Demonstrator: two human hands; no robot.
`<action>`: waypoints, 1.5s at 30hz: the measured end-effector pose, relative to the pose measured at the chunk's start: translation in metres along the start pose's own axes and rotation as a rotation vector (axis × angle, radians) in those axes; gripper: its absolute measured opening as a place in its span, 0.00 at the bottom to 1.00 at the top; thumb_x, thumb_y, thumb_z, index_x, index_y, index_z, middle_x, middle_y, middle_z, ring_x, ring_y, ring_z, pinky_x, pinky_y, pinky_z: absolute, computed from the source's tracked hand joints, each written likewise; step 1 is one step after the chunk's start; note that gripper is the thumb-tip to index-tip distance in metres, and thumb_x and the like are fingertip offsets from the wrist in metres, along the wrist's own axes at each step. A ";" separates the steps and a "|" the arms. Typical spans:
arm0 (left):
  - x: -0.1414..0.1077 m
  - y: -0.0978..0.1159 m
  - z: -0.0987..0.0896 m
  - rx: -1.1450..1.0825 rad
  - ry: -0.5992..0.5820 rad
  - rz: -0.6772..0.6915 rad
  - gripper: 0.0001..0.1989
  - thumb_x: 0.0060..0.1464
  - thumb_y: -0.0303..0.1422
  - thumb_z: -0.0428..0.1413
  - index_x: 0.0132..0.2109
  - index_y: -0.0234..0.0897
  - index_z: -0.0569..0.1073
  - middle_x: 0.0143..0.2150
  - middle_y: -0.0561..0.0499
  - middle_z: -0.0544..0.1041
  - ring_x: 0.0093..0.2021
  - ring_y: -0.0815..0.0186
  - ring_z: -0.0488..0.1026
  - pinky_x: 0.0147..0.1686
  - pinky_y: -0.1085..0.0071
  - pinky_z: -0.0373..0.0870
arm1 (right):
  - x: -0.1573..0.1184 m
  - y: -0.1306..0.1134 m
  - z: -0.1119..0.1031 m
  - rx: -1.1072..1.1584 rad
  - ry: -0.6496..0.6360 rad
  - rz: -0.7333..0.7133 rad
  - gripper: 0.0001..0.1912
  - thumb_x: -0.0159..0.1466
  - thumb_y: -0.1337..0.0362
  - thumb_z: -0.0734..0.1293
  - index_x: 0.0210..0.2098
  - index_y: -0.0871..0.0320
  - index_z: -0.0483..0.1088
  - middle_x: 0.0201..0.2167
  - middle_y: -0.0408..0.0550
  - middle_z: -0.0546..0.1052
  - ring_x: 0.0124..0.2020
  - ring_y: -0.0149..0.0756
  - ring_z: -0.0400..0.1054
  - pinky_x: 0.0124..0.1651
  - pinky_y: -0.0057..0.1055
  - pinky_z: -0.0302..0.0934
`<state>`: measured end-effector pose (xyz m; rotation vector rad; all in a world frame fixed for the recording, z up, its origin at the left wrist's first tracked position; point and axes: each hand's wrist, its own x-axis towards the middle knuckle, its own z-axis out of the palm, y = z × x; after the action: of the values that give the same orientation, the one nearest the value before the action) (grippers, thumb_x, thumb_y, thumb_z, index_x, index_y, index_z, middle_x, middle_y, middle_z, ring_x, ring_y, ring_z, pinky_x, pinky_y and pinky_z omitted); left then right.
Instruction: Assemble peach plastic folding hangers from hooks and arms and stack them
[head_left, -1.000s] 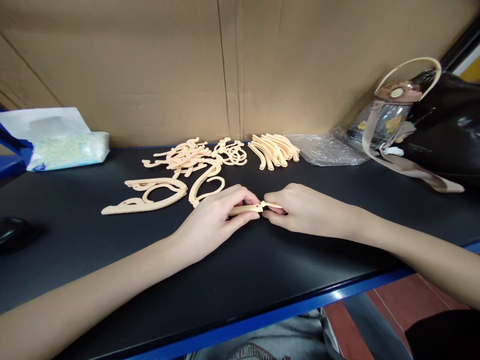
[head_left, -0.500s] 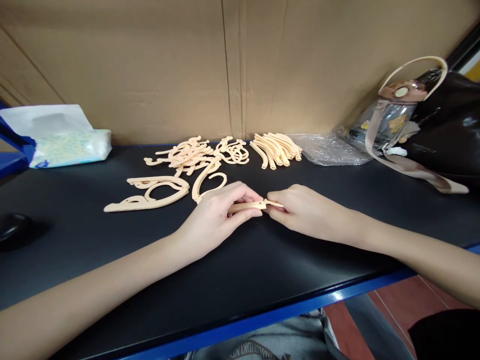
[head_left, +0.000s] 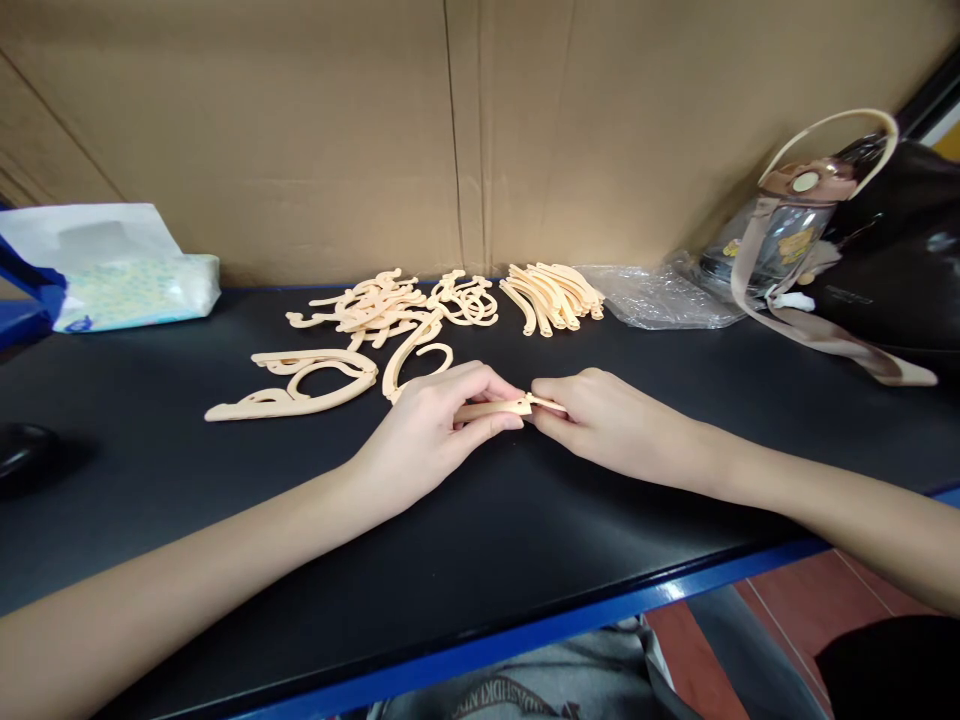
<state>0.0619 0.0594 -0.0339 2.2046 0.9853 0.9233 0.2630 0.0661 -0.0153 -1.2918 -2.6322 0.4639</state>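
Note:
My left hand (head_left: 450, 415) is closed on a cream plastic hanger arm (head_left: 491, 409), thumb below and fingers above. Pinched in my right hand (head_left: 600, 415) is a thin cream hanger piece (head_left: 548, 403), mostly hidden by the fingers. Its tip meets the end of the hanger arm near a small hole. Left of my hands lies a folded hanger (head_left: 330, 395) with its hook curled inward. Another cream hanger part with a hook (head_left: 409, 355) rests just behind my left hand.
Behind are a pile of loose hanger parts (head_left: 379, 305), several hooks (head_left: 465, 300) and a stack of curved arms (head_left: 551, 295). A clear plastic bag (head_left: 660, 300), a strapped bottle (head_left: 787, 230) and a black bag (head_left: 900, 260) stand right; a tissue pack (head_left: 142, 285) and black mouse (head_left: 26, 450) left.
Both hands keep nearly the same place and grip, with the two pieces still touching. The whole view has shifted very slightly.

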 end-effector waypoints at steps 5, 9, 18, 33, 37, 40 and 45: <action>0.000 0.001 -0.001 0.000 0.009 -0.021 0.06 0.58 0.34 0.57 0.40 0.37 0.75 0.37 0.52 0.76 0.38 0.67 0.74 0.39 0.72 0.72 | 0.001 -0.003 0.002 -0.005 -0.003 0.001 0.16 0.66 0.67 0.57 0.22 0.58 0.51 0.18 0.38 0.57 0.19 0.25 0.46 0.26 0.29 0.40; 0.000 0.001 -0.001 0.025 0.028 -0.003 0.05 0.57 0.33 0.57 0.39 0.37 0.75 0.36 0.53 0.76 0.37 0.67 0.74 0.38 0.72 0.71 | 0.002 -0.003 0.007 -0.094 0.015 -0.001 0.14 0.66 0.67 0.57 0.23 0.58 0.56 0.18 0.39 0.59 0.19 0.26 0.48 0.26 0.29 0.41; 0.002 0.006 0.005 0.062 -0.003 0.090 0.04 0.59 0.31 0.56 0.37 0.36 0.74 0.33 0.54 0.74 0.33 0.70 0.72 0.34 0.75 0.69 | 0.004 -0.002 0.011 -0.173 -0.033 -0.073 0.10 0.65 0.68 0.58 0.30 0.61 0.67 0.23 0.45 0.70 0.24 0.31 0.61 0.28 0.29 0.43; 0.003 -0.002 0.002 0.082 0.019 0.034 0.09 0.57 0.31 0.58 0.46 0.38 0.75 0.37 0.56 0.76 0.37 0.72 0.73 0.39 0.76 0.67 | 0.003 0.004 0.003 0.004 0.010 -0.036 0.18 0.63 0.71 0.59 0.19 0.60 0.51 0.16 0.36 0.52 0.19 0.24 0.42 0.26 0.28 0.39; 0.004 -0.002 0.002 0.083 0.012 0.067 0.07 0.58 0.29 0.57 0.44 0.38 0.76 0.37 0.56 0.76 0.38 0.73 0.72 0.39 0.78 0.67 | 0.002 0.001 0.004 -0.021 0.009 -0.031 0.17 0.64 0.70 0.59 0.19 0.59 0.51 0.17 0.36 0.51 0.19 0.24 0.40 0.26 0.29 0.38; 0.003 -0.001 0.002 0.064 0.014 0.053 0.05 0.58 0.29 0.58 0.42 0.37 0.76 0.36 0.57 0.75 0.37 0.74 0.72 0.38 0.79 0.66 | 0.001 -0.001 0.005 -0.066 0.005 -0.032 0.17 0.64 0.70 0.59 0.20 0.59 0.52 0.16 0.37 0.52 0.18 0.24 0.42 0.26 0.29 0.39; 0.001 0.002 0.002 0.065 0.013 0.042 0.03 0.57 0.29 0.58 0.38 0.36 0.76 0.32 0.56 0.74 0.32 0.74 0.69 0.31 0.78 0.64 | -0.001 -0.004 0.007 -0.191 0.001 -0.059 0.13 0.66 0.68 0.57 0.25 0.60 0.63 0.20 0.42 0.66 0.20 0.27 0.56 0.26 0.29 0.42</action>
<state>0.0646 0.0591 -0.0334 2.2840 0.9913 0.9386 0.2586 0.0621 -0.0208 -1.2593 -2.7611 0.2071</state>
